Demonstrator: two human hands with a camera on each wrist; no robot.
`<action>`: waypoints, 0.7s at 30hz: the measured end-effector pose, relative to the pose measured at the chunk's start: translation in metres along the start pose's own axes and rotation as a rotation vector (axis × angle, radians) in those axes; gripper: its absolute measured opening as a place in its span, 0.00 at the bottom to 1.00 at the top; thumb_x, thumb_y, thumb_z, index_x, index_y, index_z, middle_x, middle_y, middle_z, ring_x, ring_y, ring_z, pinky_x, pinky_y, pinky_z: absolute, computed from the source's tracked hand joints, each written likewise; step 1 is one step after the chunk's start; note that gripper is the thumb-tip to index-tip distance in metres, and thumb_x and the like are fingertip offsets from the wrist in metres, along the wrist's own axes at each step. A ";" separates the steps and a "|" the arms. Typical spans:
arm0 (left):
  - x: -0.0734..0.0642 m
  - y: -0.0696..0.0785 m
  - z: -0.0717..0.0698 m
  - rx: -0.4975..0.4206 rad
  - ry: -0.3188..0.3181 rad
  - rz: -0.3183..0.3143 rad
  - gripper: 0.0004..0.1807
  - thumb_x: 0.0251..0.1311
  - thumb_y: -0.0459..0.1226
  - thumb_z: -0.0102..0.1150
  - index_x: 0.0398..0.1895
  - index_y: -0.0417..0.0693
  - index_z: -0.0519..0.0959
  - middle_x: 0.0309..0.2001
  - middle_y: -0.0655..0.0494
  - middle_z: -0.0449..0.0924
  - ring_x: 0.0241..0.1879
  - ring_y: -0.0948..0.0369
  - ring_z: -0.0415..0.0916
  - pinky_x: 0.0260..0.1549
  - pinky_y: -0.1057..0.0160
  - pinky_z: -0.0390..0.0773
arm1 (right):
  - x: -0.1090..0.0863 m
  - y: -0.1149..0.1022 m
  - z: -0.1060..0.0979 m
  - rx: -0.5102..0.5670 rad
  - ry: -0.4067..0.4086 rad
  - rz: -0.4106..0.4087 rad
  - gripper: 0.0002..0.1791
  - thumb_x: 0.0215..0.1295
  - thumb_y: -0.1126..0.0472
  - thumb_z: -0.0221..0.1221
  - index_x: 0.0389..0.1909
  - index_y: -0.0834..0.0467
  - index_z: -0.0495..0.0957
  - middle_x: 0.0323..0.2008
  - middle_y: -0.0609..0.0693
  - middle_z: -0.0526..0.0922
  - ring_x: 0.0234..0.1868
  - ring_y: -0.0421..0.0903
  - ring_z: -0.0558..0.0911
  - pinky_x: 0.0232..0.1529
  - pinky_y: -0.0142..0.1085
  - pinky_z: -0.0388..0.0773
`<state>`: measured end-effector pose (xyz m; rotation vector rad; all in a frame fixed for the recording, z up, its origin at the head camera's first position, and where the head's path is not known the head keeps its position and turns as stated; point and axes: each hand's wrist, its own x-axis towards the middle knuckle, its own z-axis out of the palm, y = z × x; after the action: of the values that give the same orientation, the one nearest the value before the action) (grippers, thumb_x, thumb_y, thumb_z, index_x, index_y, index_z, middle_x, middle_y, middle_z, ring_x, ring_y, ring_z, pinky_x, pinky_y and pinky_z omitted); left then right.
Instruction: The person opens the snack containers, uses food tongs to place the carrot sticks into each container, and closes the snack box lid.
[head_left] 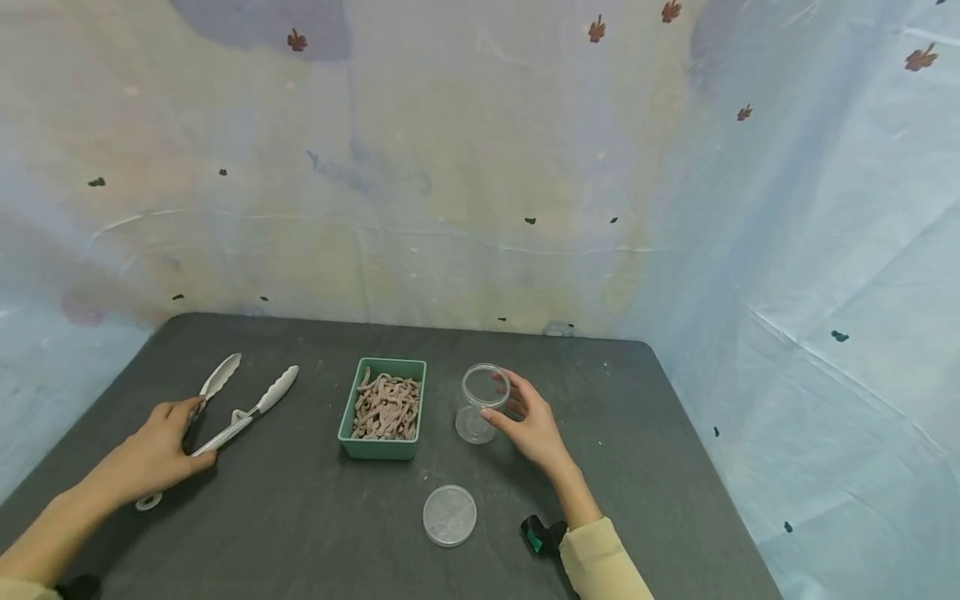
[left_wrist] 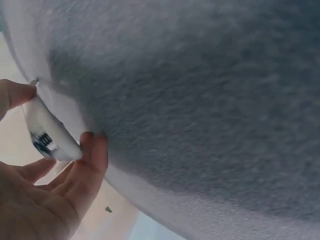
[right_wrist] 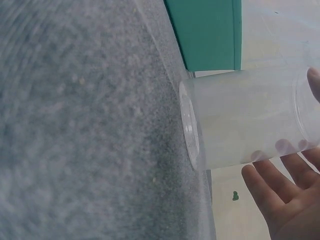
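Note:
My left hand [head_left: 153, 450] holds a pair of metal tongs [head_left: 228, 432] with pale scalloped tips, its thumb and fingers on the two arms. The tongs' arms stand spread apart; in the left wrist view fingertips touch the tongs [left_wrist: 47, 130]. On the right, my right hand [head_left: 534, 423] grips a clear plastic jar [head_left: 475, 404] near its rim. The jar [right_wrist: 245, 120] has no lid on and stands upright on the table. In the right wrist view the thumb lies on one side of it and the fingers on the other.
Between the hands sits a green rectangular tub [head_left: 381, 450] filled with greyish-brown strips [head_left: 386, 407]. A round clear lid [head_left: 449, 516] lies on the dark table [head_left: 315, 533] in front of the jar. A patterned sheet [head_left: 450, 167] hangs behind the table.

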<state>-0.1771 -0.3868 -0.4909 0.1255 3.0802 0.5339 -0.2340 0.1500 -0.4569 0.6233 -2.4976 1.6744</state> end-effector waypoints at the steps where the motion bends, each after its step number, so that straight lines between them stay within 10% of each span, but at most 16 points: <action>1: 0.001 0.000 -0.001 -0.004 -0.003 -0.007 0.56 0.58 0.47 0.74 0.73 0.18 0.52 0.60 0.12 0.55 0.50 0.17 0.67 0.36 0.26 0.73 | 0.000 0.000 0.000 -0.001 0.001 0.001 0.38 0.67 0.64 0.71 0.75 0.63 0.67 0.70 0.62 0.74 0.70 0.62 0.74 0.67 0.57 0.73; 7: 0.004 -0.001 -0.004 -0.037 -0.042 -0.077 0.60 0.58 0.51 0.72 0.75 0.19 0.47 0.62 0.10 0.48 0.41 0.23 0.74 0.25 0.38 0.76 | 0.000 0.000 0.000 -0.001 -0.002 0.004 0.38 0.67 0.64 0.71 0.75 0.64 0.66 0.70 0.62 0.73 0.70 0.64 0.73 0.67 0.57 0.72; 13: 0.007 0.002 0.004 -0.077 0.056 -0.097 0.55 0.62 0.48 0.67 0.74 0.16 0.49 0.61 0.10 0.49 0.50 0.17 0.63 0.34 0.29 0.71 | 0.001 0.000 0.000 0.002 -0.008 0.007 0.38 0.67 0.63 0.70 0.75 0.63 0.66 0.70 0.64 0.73 0.70 0.64 0.73 0.67 0.58 0.72; 21: 0.010 0.008 0.006 -0.027 0.120 -0.185 0.58 0.67 0.67 0.56 0.71 0.19 0.56 0.57 0.13 0.54 0.38 0.27 0.74 0.16 0.44 0.71 | 0.001 0.000 0.000 0.011 -0.006 0.006 0.38 0.67 0.64 0.70 0.76 0.64 0.66 0.70 0.65 0.72 0.70 0.67 0.72 0.67 0.61 0.71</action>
<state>-0.1861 -0.3765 -0.4937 -0.1977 3.1524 0.5940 -0.2345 0.1498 -0.4565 0.6230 -2.4990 1.6919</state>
